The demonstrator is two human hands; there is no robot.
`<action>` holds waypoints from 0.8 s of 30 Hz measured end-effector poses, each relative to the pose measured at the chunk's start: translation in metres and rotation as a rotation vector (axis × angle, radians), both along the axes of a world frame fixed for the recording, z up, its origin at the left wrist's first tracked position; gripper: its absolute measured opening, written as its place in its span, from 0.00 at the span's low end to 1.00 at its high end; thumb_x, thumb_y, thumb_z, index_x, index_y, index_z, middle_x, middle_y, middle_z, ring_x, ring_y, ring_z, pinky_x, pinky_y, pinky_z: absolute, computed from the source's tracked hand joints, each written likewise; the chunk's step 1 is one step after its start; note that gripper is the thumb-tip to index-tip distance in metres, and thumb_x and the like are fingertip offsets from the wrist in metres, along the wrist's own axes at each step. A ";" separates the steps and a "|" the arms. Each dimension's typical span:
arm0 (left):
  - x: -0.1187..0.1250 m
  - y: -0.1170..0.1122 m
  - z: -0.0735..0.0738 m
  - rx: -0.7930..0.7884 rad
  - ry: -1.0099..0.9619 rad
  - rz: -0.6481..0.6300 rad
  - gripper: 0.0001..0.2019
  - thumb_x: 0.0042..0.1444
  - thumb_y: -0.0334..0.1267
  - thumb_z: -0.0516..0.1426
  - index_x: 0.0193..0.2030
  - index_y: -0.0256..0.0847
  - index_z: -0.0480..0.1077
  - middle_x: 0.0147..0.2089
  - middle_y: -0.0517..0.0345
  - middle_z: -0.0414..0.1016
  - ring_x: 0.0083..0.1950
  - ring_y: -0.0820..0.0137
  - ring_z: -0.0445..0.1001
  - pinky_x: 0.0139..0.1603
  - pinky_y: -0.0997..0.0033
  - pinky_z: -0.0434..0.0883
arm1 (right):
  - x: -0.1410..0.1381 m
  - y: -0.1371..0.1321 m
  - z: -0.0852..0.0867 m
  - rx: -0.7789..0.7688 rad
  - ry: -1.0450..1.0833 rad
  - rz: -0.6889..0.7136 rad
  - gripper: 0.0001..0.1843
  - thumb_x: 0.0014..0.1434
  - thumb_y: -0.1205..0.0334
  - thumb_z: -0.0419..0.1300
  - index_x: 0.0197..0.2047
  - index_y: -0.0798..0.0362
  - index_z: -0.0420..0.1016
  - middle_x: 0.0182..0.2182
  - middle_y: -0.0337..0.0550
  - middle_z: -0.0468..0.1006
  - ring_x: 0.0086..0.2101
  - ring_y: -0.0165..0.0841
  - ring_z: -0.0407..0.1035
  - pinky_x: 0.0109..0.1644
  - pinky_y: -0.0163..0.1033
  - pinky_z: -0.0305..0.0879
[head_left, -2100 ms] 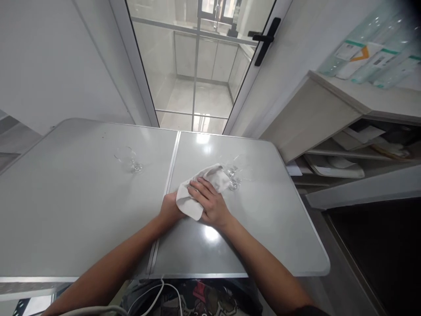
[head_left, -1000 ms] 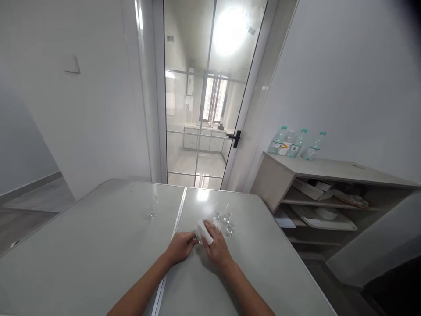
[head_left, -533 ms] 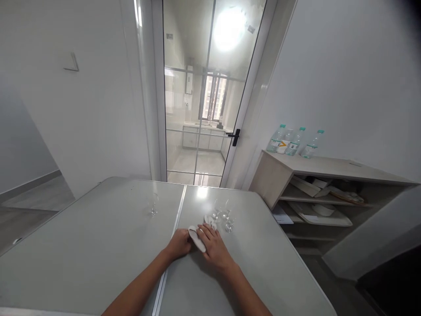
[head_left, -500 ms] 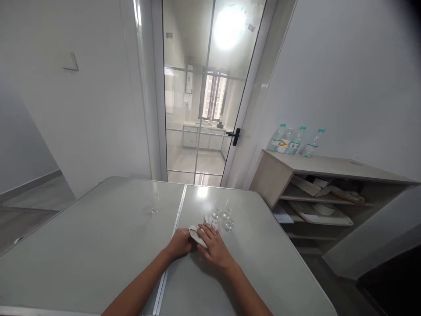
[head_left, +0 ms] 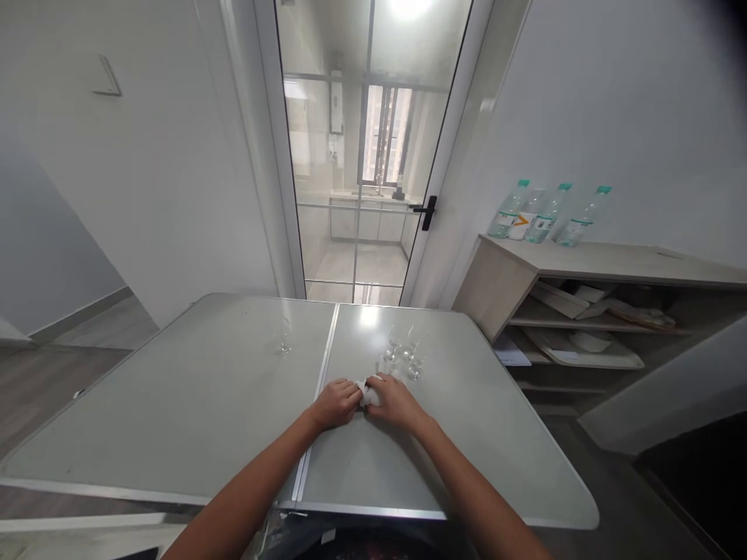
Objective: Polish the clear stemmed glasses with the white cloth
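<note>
A crumpled white cloth [head_left: 372, 395], perhaps tissue, is bunched between my two hands over the table. My right hand [head_left: 398, 403] is closed around it from the right, fingers curled over the top. My left hand [head_left: 337, 404] is closed in a fist against the cloth's left side; what its fingers grip is hidden. Just beyond my right hand stand several small clear stemmed glasses [head_left: 407, 352], close together. Another clear glass [head_left: 285, 342] stands alone on the left half of the table.
The grey-green table [head_left: 233, 420] has a metal seam [head_left: 327, 342] down its middle. Beyond it is a glazed door [head_left: 355, 233] with a black handle. On the right, a wooden shelf unit [head_left: 507, 272] bears several plastic bottles [head_left: 542, 218] and holds trays and papers.
My view has tilted down, bringing the table's near edge into sight. My right hand has gone from lying over the cloth to curling round it, and the cloth is more bunched.
</note>
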State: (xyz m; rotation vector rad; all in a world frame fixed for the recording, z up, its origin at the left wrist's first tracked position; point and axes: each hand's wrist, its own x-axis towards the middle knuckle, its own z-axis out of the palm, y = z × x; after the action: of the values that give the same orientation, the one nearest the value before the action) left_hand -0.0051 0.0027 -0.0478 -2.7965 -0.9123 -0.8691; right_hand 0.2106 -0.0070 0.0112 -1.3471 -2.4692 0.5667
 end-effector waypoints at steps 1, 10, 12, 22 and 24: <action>0.001 -0.001 0.002 0.011 0.002 -0.010 0.08 0.57 0.26 0.53 0.30 0.42 0.67 0.29 0.53 0.71 0.32 0.65 0.71 0.35 0.65 0.66 | 0.000 0.002 0.002 -0.028 0.003 -0.010 0.24 0.52 0.62 0.68 0.54 0.50 0.77 0.47 0.48 0.81 0.47 0.43 0.74 0.52 0.42 0.66; 0.001 -0.005 0.015 -0.023 -0.069 -0.055 0.09 0.63 0.32 0.52 0.31 0.42 0.68 0.28 0.53 0.71 0.31 0.66 0.70 0.35 0.65 0.67 | 0.016 0.025 0.022 -0.241 -0.052 0.101 0.17 0.47 0.52 0.73 0.39 0.50 0.83 0.29 0.33 0.81 0.28 0.32 0.74 0.30 0.32 0.62; 0.001 -0.005 0.016 -0.068 -0.127 -0.026 0.08 0.62 0.32 0.53 0.30 0.42 0.69 0.27 0.54 0.71 0.30 0.67 0.70 0.34 0.66 0.66 | 0.012 0.021 0.026 -0.183 -0.067 0.093 0.20 0.45 0.56 0.74 0.42 0.50 0.82 0.32 0.36 0.82 0.31 0.35 0.75 0.34 0.34 0.64; -0.002 0.006 0.016 -0.489 -0.539 0.112 0.13 0.60 0.36 0.59 0.25 0.35 0.74 0.21 0.63 0.67 0.24 0.76 0.63 0.29 0.75 0.59 | 0.008 0.015 0.014 0.271 0.303 0.155 0.22 0.60 0.67 0.63 0.58 0.51 0.77 0.56 0.57 0.78 0.54 0.49 0.68 0.60 0.53 0.60; 0.001 0.009 0.014 -0.567 -0.605 0.101 0.14 0.59 0.41 0.62 0.26 0.35 0.77 0.21 0.62 0.69 0.23 0.75 0.63 0.27 0.75 0.60 | 0.006 0.022 0.006 0.110 0.666 0.055 0.17 0.54 0.62 0.69 0.48 0.50 0.82 0.47 0.52 0.82 0.48 0.46 0.72 0.57 0.50 0.63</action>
State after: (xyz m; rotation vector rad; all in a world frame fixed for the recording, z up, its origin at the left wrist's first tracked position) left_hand -0.0043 0.0117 -0.0336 -2.9057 -1.5803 -1.7261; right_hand 0.2168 0.0147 0.0174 -0.8605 -1.9565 0.7358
